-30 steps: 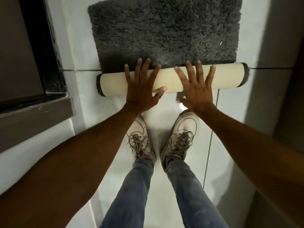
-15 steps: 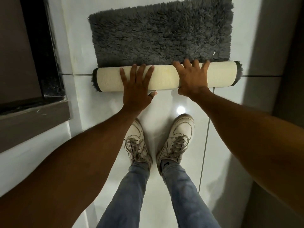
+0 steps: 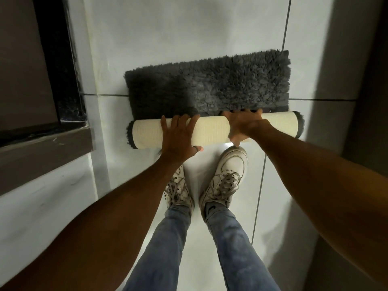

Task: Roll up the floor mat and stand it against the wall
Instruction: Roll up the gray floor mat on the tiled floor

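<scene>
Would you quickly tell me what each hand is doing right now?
Left hand: open, palm flat on the rolled mat, gripping nothing.
Right hand: open, fingers draped over the roll's top, pressing rather than gripping.

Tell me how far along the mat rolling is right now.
Partly done. The near end of the mat is already a cream-backed roll. The left hand and right hand press on that roll. A grey shaggy stretch lies flat on the floor beyond it, unrolled. Standing it against the wall is not yet begun.
</scene>
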A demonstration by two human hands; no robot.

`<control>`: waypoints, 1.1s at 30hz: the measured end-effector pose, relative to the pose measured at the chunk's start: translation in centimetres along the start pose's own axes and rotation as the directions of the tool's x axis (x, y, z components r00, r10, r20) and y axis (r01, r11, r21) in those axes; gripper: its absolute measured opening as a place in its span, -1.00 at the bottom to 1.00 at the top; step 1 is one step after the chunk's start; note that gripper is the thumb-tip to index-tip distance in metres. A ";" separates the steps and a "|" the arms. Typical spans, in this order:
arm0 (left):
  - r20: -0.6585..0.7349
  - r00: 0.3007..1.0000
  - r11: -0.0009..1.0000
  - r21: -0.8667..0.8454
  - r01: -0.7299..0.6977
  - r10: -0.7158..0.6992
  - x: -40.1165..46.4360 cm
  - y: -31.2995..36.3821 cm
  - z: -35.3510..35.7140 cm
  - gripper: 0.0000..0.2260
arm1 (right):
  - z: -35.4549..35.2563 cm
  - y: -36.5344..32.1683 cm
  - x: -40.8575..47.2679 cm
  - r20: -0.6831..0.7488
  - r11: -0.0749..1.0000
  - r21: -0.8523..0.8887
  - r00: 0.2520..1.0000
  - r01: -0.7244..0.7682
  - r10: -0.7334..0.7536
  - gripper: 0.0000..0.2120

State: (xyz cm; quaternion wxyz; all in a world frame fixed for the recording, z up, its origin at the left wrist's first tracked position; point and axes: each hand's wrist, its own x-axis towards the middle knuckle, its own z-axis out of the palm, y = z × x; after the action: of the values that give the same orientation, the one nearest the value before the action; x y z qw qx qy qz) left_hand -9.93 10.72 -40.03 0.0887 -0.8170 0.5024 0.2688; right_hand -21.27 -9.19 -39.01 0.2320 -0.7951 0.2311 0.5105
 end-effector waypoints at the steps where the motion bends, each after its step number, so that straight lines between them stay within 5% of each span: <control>1: 0.011 1.000 1.000 -0.005 0.001 -0.001 0.1 0.0 0.0 -0.05 | -0.3 0.1 0.2 0.057 1.000 -0.001 0.998 -0.003 0.003 0.07; 4: 0.071 0.996 0.999 -0.006 -0.044 0.044 1.7 -0.7 -0.7 -0.03 | -1.0 -0.2 0.3 0.021 1.000 -0.010 1.000 -0.017 0.018 0.11; 6: 0.158 0.984 0.996 -0.032 -0.078 0.082 3.8 -1.7 -1.4 -0.01 | -0.1 -0.5 -0.5 -0.262 1.000 0.019 0.965 0.001 0.004 0.07; 9: 0.219 0.968 0.989 -0.113 -0.098 0.121 6.3 -3.0 -3.0 0.04 | 3.7 -0.9 -2.6 -0.628 0.991 0.091 0.778 0.098 -0.020 0.05; 13: -0.116 0.950 0.957 0.003 -0.290 0.289 2.5 -2.2 -1.4 -0.13 | 6.2 -0.7 -3.0 -0.533 0.998 -0.023 0.844 0.060 -0.063 0.25; 15: -0.153 0.964 0.976 0.020 -0.218 0.218 0.2 -1.1 -0.2 -0.11 | 5.4 -0.5 -1.9 -0.539 0.998 -0.058 0.841 0.012 -0.041 0.31; 19: -0.055 0.996 0.997 0.045 -0.063 0.066 2.5 -0.1 -1.1 0.08 | 2.5 0.2 0.1 -0.531 0.998 -0.070 0.846 0.006 -0.043 0.24; 28: 0.245 0.964 0.994 -0.009 -0.108 0.107 11.3 -3.3 -7.2 0.17 | -8.4 2.1 3.4 -0.172 0.998 -0.012 0.983 0.066 -0.067 0.31; 31: 0.311 0.943 0.993 -0.037 -0.114 0.119 12.7 -3.8 -7.8 0.20 | -9.0 1.8 3.3 -0.223 0.998 0.043 0.974 0.052 -0.041 0.36; 33: 0.332 0.935 0.992 -0.057 -0.115 0.128 13.4 -4.1 -8.0 0.20 | -8.1 1.1 2.7 -0.382 0.992 0.117 0.924 0.037 0.011 0.28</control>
State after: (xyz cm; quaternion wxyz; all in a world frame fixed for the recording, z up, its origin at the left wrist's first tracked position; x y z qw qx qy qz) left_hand 1.09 -1.02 -40.86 0.1410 -0.7283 0.5246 0.4177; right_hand -15.18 -15.27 -38.66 0.2343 -0.8650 0.2974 0.3292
